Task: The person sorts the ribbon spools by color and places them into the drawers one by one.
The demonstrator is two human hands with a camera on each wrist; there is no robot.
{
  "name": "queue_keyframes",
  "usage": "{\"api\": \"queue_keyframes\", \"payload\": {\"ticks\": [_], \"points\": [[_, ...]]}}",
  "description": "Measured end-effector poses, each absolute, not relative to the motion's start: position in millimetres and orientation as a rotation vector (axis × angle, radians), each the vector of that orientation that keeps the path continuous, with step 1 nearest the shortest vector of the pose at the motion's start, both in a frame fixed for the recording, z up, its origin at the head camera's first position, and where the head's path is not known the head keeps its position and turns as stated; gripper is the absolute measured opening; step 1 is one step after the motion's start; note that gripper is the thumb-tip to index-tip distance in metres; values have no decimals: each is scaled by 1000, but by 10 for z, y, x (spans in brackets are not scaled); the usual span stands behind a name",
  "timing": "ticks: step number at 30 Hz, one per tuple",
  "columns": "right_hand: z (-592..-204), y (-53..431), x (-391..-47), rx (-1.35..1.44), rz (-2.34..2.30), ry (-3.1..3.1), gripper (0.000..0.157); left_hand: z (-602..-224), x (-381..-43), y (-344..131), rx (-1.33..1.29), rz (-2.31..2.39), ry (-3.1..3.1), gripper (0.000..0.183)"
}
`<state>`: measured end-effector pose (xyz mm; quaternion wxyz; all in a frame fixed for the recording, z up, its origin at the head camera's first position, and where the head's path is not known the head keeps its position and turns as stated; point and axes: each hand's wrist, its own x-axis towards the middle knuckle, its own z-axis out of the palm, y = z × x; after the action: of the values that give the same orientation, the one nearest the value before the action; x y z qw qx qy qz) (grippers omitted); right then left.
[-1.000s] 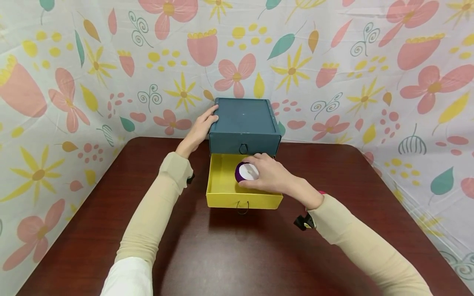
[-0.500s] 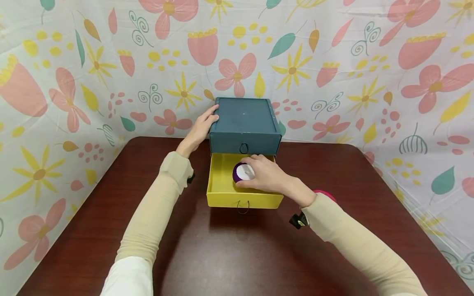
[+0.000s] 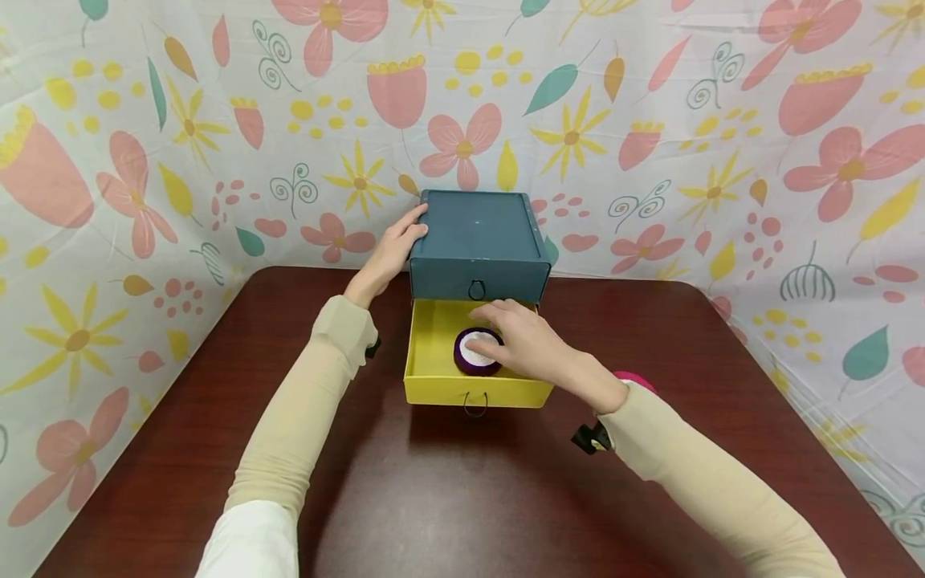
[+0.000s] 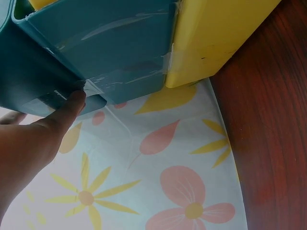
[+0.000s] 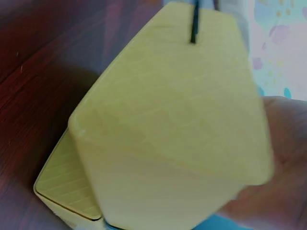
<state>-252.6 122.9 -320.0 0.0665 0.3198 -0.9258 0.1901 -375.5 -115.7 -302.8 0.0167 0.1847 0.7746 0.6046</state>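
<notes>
A small drawer cabinet with a blue top box (image 3: pixel 477 229) stands on the table, and its yellow drawer (image 3: pixel 433 341) is pulled out below. Inside the drawer lies a round purple thing with a white middle (image 3: pixel 473 370); its exact kind cannot be told. My right hand (image 3: pixel 531 341) is over the drawer's right side, thumb and fingers spread above the round thing, not gripping it. My left hand (image 3: pixel 390 253) rests with extended fingers against the blue box's left side. The left wrist view shows a finger of that hand (image 4: pixel 57 124) touching the blue wall.
Behind my right forearm, a bright pink thing (image 3: pixel 636 380) shows partly on the dark red-brown table (image 3: pixel 448 490). A flowered cloth (image 3: pixel 614 160) hangs close behind the cabinet. A thin wire ring pull (image 3: pixel 475 406) hangs from the yellow drawer's front.
Over the last second the round thing has shifted slightly left and come to lie in the drawer. My right thumb and fingers have spread and let it go. The left hand has stayed put.
</notes>
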Motion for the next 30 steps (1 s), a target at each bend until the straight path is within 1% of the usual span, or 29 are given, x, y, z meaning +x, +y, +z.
{"api": "queue_keyframes", "payload": {"ticks": [3,7,12,15,19,24,27,30], "points": [[-3159,1254,-2411,1013,712,-2630,30,-3020,-3755,-1152,578,1885,2411,54],[-3138,1279,-2195,1124,969,-2512,14,-3012,-3762,-1144,577,1877,2427,54],[-3211,1293,-1899,1298,1394,-2628,5,-3014,-3763,-1139,573,1880,2417,54],[-3347,1308,-1806,1311,1557,-2800,9,-3022,-3754,-1143,567,1880,2424,54],[-3570,1362,-1792,1247,1659,-2928,16,-3015,-3756,-1137,574,1870,2436,54],[-3817,1368,-1832,1179,1832,-2982,32,-3019,-3762,-1138,570,1875,2432,53],[-3904,1317,-1848,1035,1994,-2999,42,-3026,-3765,-1142,570,1872,2443,53],[-3950,1248,-1861,814,2254,-2930,50,-3035,-3765,-1144,567,1873,2449,53]]}}
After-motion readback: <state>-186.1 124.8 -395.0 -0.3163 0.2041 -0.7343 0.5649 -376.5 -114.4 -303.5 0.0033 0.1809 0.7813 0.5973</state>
